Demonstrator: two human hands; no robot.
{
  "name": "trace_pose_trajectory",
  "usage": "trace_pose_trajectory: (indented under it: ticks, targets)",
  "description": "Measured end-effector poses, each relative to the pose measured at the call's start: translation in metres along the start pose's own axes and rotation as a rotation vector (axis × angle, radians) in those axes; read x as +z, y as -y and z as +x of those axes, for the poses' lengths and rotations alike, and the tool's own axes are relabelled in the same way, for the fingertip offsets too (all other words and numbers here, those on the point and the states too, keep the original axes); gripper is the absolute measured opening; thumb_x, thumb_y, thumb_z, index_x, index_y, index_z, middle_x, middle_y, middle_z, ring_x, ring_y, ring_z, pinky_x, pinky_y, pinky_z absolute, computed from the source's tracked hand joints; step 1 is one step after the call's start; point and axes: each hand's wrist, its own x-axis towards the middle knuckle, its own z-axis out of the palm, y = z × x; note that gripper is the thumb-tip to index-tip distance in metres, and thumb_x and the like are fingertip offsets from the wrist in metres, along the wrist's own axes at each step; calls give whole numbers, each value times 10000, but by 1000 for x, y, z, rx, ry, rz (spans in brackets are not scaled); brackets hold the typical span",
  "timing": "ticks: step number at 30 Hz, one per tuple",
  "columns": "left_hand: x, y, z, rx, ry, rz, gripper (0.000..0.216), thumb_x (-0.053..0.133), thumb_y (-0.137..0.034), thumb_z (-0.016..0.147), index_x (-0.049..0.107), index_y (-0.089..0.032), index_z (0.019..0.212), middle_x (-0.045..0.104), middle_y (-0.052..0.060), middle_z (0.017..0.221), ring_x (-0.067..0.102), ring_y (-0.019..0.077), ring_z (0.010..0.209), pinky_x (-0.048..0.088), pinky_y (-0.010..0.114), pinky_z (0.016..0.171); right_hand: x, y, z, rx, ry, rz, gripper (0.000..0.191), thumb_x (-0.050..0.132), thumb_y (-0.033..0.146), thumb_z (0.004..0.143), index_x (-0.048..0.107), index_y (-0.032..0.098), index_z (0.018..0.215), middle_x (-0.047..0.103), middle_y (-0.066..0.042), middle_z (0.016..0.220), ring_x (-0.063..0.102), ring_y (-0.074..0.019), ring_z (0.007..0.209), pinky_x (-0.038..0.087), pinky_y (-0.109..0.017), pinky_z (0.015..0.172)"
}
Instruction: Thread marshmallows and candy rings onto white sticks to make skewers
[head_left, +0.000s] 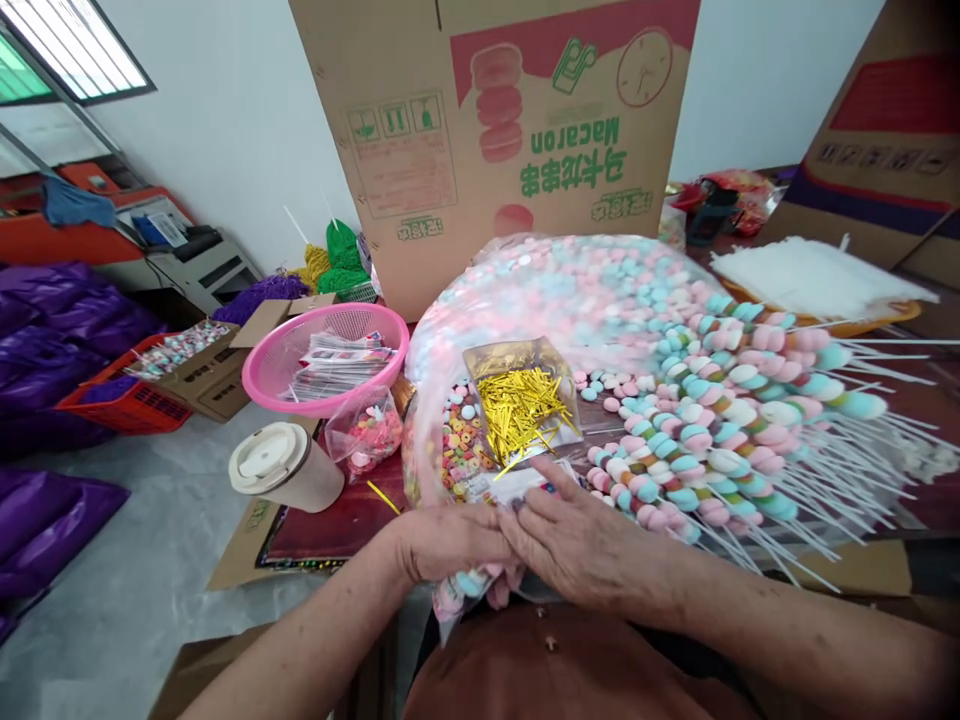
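Observation:
Close to my body, my left hand (454, 542) and my right hand (574, 535) meet over a small clear plastic bag (471, 585) with pink and blue marshmallows in it. Fingers of both hands are closed at the bag's upper part; the exact grip is partly hidden. One finger of the right hand points forward. Just beyond them lies an open pack of gold twist ties (523, 410). To its left are ring-shaped coloured candies (463, 445). Right of my hands is a pile of marshmallow skewers (705, 440) with white sticks.
Behind stand a large bag of loose marshmallows (555, 290) and a tall carton (405, 150). At left are a pink basket (257, 372) of wrappers, a lidded cup (307, 475) and a small candy bag (369, 432). White plastic bags (817, 278) lie at far right.

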Motion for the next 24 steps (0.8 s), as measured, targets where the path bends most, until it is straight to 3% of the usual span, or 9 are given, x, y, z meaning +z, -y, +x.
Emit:
trace_pose_trajectory:
  ticks: [2,4,7,10,13,15,17,20,24]
  targets:
    - [7,2,1,-77,98,209,256,532,-236,726,560,-202,474,511,10,426,514,158,409,434,274,463,9,6,-7,41,83,120,238,376,101,823,595,103,916,641,-98,768,545,-211,772,335,-458,899]
    - [12,4,2,0,-4,594,240,498,-245,750,562,-199,524,531,24,480,524,167,440,435,277,466,18,10,-11,235,167,378,185,406,106,796,590,125,795,638,-99,727,563,-205,733,404,-409,808]
    - [13,8,1,364,-344,1192,113,506,-196,746,603,-181,689,597,68,632,560,199,554,462,312,544,22,9,-12,509,233,688,246,308,138,843,547,156,789,582,-11,564,565,-134,553,449,-251,566]
    - [7,19,-1,676,-441,1424,166,452,-168,791,604,-176,860,621,81,740,569,192,652,469,312,616,20,-7,-10,624,363,991,401,156,192,898,540,165,788,420,79,373,480,-93,350,395,-191,428]
    - [-3,34,5,767,-609,1164,205,423,-180,820,622,-163,866,628,78,747,568,166,680,467,289,644,23,-34,-3,899,302,940,413,229,308,908,575,165,736,575,20,518,565,-107,497,427,-209,518]
    - [-9,42,15,664,-764,752,183,476,-218,803,650,-162,815,630,61,713,568,151,661,465,266,630,35,-51,4,1070,182,747,330,307,289,897,588,155,787,648,-60,785,599,-147,756,429,-239,664]
    - [-12,45,25,530,-866,270,152,567,-270,744,669,-158,750,608,28,620,545,128,574,454,241,560,51,-64,11,1164,139,622,229,396,234,868,590,138,794,625,-116,896,567,-190,899,400,-283,758]
    - [-11,40,35,372,-938,-305,171,683,-289,600,669,-138,680,575,-6,525,465,83,436,404,210,442,68,-73,20,1217,122,533,152,508,262,829,585,138,788,606,-71,875,563,-175,853,414,-332,759]
    - [-6,27,34,292,-937,-566,201,734,-253,491,665,-125,629,599,-6,519,445,62,397,364,181,392,49,-72,22,1140,-7,530,151,450,206,848,563,155,763,590,-39,812,538,-145,798,401,-301,732]
